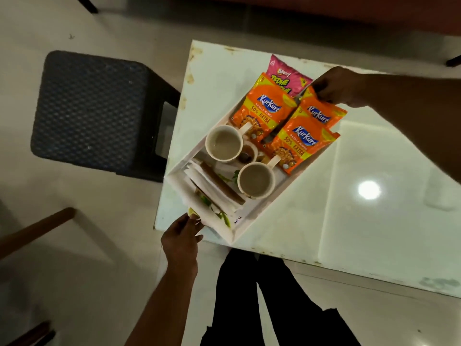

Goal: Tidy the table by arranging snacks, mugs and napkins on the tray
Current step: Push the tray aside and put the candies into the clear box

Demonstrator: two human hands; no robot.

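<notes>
Left grip clasps tray corner (right grip pinches snack packet).

- The tray is showing white walls, with a green leaf print on its floor.
- 3 snack packets are showing orange, each carrying a blue logo patch and a yellow band.
- A 4th packet is showing pink with yellow lettering.
- 2 mugs are showing cream outsides and pale brownish insides.
- The napkins are showing white, with a brown strip along 1 edge.
- The table is gleaming glossy white, with rusty brown chips along its edges.
- The stool is showing dark blue-black in a woven diamond pattern.
- The floor is looking pale beige.
- The trousers are showing black.
</notes>
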